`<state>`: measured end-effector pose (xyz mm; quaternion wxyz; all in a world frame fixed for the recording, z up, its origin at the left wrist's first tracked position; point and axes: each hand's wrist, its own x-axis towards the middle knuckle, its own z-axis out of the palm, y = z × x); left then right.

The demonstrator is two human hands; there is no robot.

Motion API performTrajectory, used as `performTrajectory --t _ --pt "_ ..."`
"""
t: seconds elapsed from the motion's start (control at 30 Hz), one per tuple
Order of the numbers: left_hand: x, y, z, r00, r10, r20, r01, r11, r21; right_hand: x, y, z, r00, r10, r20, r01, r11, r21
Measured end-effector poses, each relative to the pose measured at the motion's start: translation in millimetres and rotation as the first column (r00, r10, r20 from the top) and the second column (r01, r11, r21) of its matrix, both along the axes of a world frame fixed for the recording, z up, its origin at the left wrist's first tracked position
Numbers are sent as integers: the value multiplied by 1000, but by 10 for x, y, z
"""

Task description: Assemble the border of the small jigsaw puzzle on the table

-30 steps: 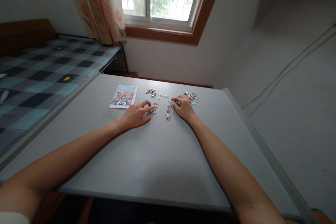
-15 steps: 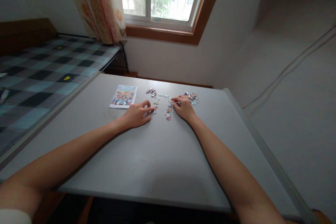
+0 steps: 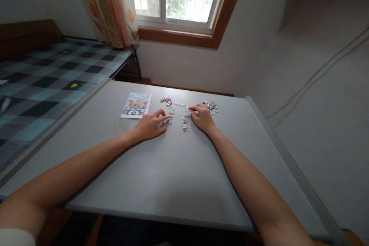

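Observation:
Small jigsaw pieces are joined into an arch on the table, with a left strip (image 3: 172,110), a top strip (image 3: 181,105) and a right strip (image 3: 185,123). My left hand (image 3: 152,125) rests by the lower end of the left strip, its index finger stretched over the pieces and the thumb apart below. On the other side, my right hand (image 3: 202,117) reaches with its index fingertip to the arch's upper right corner. Its thumb sits lower, with a gap between, and no piece shows in it. Part of the left strip is hidden by my left fingers.
One pile of loose pieces (image 3: 166,101) lies beyond the left strip, another pile (image 3: 212,107) beyond my right hand. A printed picture sheet (image 3: 136,104) with a penguin lies left on the grey table (image 3: 150,173). A checked bed (image 3: 54,73) adjoins the left; walls stand behind and right.
My left index finger has lifted and shifted slightly over the left strip, showing more of its lower pieces. My right hand stays at almost the same place.

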<state>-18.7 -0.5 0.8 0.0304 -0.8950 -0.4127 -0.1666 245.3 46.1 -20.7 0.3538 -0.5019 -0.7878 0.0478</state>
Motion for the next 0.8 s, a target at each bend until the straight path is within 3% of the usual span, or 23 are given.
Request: performTrajectory --t 0.8 --pt "-2 4 1 1000 -3 16 4 999 -33 -3 -5 6 1000 3 11 -3 1000 -2"
